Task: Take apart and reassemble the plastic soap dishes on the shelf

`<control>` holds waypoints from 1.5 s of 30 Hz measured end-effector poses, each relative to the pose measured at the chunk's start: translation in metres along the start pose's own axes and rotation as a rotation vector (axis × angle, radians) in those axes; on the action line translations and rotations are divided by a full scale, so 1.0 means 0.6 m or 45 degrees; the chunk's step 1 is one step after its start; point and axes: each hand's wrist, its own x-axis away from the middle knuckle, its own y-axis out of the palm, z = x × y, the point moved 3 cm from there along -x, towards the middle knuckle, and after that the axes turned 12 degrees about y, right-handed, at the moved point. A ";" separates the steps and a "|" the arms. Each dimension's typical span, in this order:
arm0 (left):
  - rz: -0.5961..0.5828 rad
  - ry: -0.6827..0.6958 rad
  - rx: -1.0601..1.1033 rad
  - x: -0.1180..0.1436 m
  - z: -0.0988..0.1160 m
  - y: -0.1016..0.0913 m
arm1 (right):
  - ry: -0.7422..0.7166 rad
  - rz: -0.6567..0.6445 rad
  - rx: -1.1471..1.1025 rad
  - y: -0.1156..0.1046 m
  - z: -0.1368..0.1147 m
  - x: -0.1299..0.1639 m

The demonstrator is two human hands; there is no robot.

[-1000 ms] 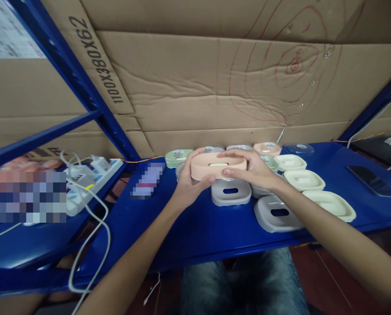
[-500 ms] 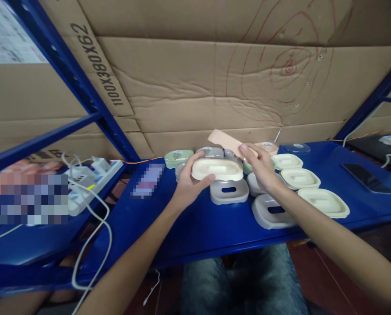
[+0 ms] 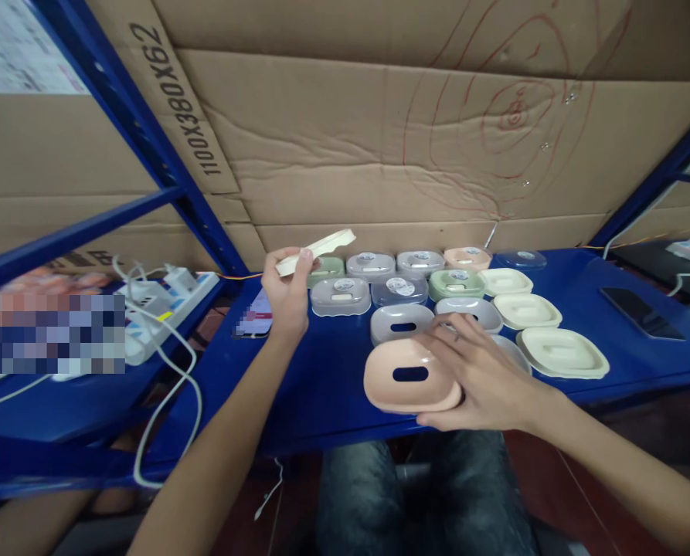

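My left hand is closed on a cream plastic tray, raised and seen edge-on above the left end of the rows. A peach plastic cover with an oval slot is gripped by my right hand, low at the table's front edge. Just behind it a grey slotted cover lies on the table. More grey covers sit beside and partly behind my right hand. Several cream trays lie in a column to the right. At the back stand lidded boxes in grey, green and peach.
A phone lies on the blue table at right, another phone at left. Power strips with white cables are on the left. Cardboard and a blue post stand behind.
My left hand has moved left and tipped the cream tray on edge. My right hand has brought the peach cover down toward the front edge and turned its slotted face into view.
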 end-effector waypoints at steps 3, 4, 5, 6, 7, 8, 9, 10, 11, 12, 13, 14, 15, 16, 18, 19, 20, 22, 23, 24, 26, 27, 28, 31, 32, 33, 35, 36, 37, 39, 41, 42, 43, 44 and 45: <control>-0.061 -0.008 -0.046 0.006 0.001 0.004 | -0.055 -0.086 0.151 0.027 0.001 0.002; -0.077 -0.013 -0.044 0.007 0.001 0.004 | -0.068 -0.104 0.174 0.033 0.003 0.003; -0.082 -0.019 -0.034 0.008 0.001 0.005 | -0.078 -0.118 0.185 0.037 0.005 0.004; -0.080 -0.023 -0.016 0.008 0.001 0.005 | -0.087 -0.129 0.188 0.039 0.005 0.005; -0.072 -0.023 0.005 0.008 0.001 0.004 | -0.093 -0.137 0.190 0.041 0.005 0.006; -0.064 -0.021 0.026 0.008 0.001 0.004 | -0.098 -0.142 0.195 0.042 0.004 0.008; -0.059 -0.016 0.045 0.009 0.001 0.004 | -0.101 -0.143 0.203 0.043 0.002 0.009; -0.058 -0.010 0.055 0.009 0.001 0.004 | -0.103 -0.142 0.213 0.043 0.000 0.011; -0.060 -0.003 0.055 0.010 0.001 0.005 | -0.104 -0.140 0.226 0.044 -0.003 0.012; -0.064 0.002 0.047 0.011 0.001 0.005 | -0.106 -0.135 0.240 0.044 -0.005 0.013; -0.068 0.007 0.033 0.011 0.001 0.005 | -0.110 -0.128 0.252 0.044 -0.008 0.014; -0.071 0.010 0.019 0.012 0.001 0.005 | -0.114 -0.121 0.264 0.045 -0.010 0.015; -0.073 0.013 0.009 0.013 0.002 0.006 | -0.115 -0.113 0.273 0.044 -0.011 0.016; -0.076 0.015 0.005 0.013 0.002 0.006 | -0.118 -0.108 0.281 0.044 -0.011 0.017; -0.077 0.012 0.012 0.014 0.003 0.006 | -0.118 -0.105 0.291 0.044 -0.011 0.019; -0.076 0.010 0.018 0.014 0.003 0.007 | -0.114 -0.107 0.294 0.044 -0.011 0.019; -0.074 0.006 0.022 0.014 0.003 0.007 | -0.109 -0.110 0.295 0.044 -0.010 0.020; -0.072 0.001 0.025 0.014 0.003 0.007 | -0.102 -0.117 0.296 0.044 -0.010 0.020; -0.072 0.001 0.026 0.014 0.003 0.007 | -0.101 -0.117 0.303 0.043 -0.010 0.020; -0.075 0.001 0.029 0.014 0.003 0.008 | -0.100 -0.117 0.313 0.043 -0.011 0.020; -0.085 0.001 0.034 0.015 0.003 0.008 | -0.103 -0.117 0.338 0.043 -0.011 0.021; -0.091 0.000 0.034 0.015 0.003 0.009 | -0.103 -0.114 0.349 0.043 -0.011 0.022; -0.098 -0.001 0.032 0.016 0.003 0.009 | -0.102 -0.113 0.355 0.044 -0.011 0.022; -0.116 -0.013 0.018 0.018 0.003 0.010 | -0.090 -0.109 0.349 0.046 -0.006 0.026; -0.121 -0.018 0.015 0.019 0.003 0.011 | -0.087 -0.102 0.338 0.045 -0.005 0.027; -0.126 -0.022 0.012 0.020 0.002 0.011 | -0.086 -0.092 0.318 0.041 -0.005 0.028; -0.130 -0.020 0.001 0.020 0.001 0.011 | -0.081 -0.056 0.256 0.026 -0.014 0.031; -0.132 -0.015 -0.006 0.020 0.001 0.011 | -0.080 -0.023 0.213 0.013 -0.023 0.033; -0.135 -0.008 -0.016 0.020 0.001 0.011 | -0.086 0.020 0.160 -0.004 -0.036 0.036; -0.148 0.002 -0.038 0.021 0.001 0.011 | -0.131 0.132 0.043 -0.045 -0.071 0.041; -0.165 -0.002 -0.045 0.023 0.001 0.011 | -0.243 0.222 -0.069 -0.085 -0.112 0.047; -0.171 -0.009 -0.045 0.025 0.001 0.011 | -0.297 0.247 -0.094 -0.101 -0.132 0.049; -0.173 -0.014 -0.045 0.026 0.001 0.011 | -0.358 0.279 -0.113 -0.113 -0.149 0.052; -0.175 -0.017 -0.045 0.027 0.001 0.011 | -0.400 0.294 -0.114 -0.119 -0.162 0.055; -0.175 -0.017 -0.047 0.028 0.001 0.011 | -0.432 0.302 -0.108 -0.121 -0.172 0.059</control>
